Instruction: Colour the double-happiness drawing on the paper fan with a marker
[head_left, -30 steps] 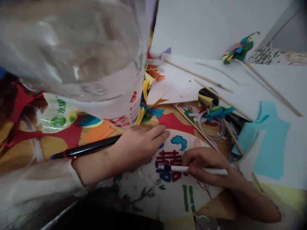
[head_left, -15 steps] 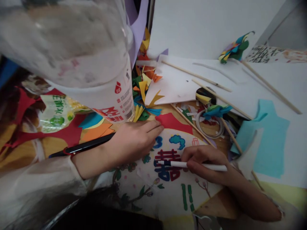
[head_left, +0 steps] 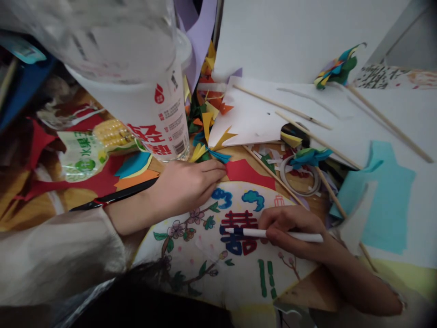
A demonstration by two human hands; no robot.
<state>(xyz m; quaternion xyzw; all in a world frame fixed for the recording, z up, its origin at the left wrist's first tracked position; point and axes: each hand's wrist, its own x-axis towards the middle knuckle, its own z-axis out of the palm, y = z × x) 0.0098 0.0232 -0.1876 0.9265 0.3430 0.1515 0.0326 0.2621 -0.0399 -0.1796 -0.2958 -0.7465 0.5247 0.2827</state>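
My right hand point(head_left: 290, 232) grips a white marker pen point(head_left: 276, 234), its black tip on the red and blue double-happiness character point(head_left: 239, 232) painted on a paper fan point(head_left: 235, 280). My left hand point(head_left: 182, 187) lies flat at the fan's upper edge, fingertips beside a red paper piece point(head_left: 247, 175) and holding nothing. Under my left wrist lies a slim black pen-like tool point(head_left: 118, 197) with a red band. Painted flowers and blue clouds decorate the fan, and its lower left is partly hidden by a dark shape.
A large plastic bottle point(head_left: 159, 109) stands just beyond my left hand. Coloured paper scraps point(head_left: 208, 109) pile behind it. Bamboo sticks point(head_left: 317, 139) lie on white sheets point(head_left: 252, 118) to the right, with a tape roll point(head_left: 300, 176) and blue paper point(head_left: 387, 205). A white sleeve point(head_left: 58, 255) covers the lower left.
The bottle has shifted up and left in view. My left hand has slid slightly upward, and more of the fan's flowers now show. My right hand and marker stay nearly still.
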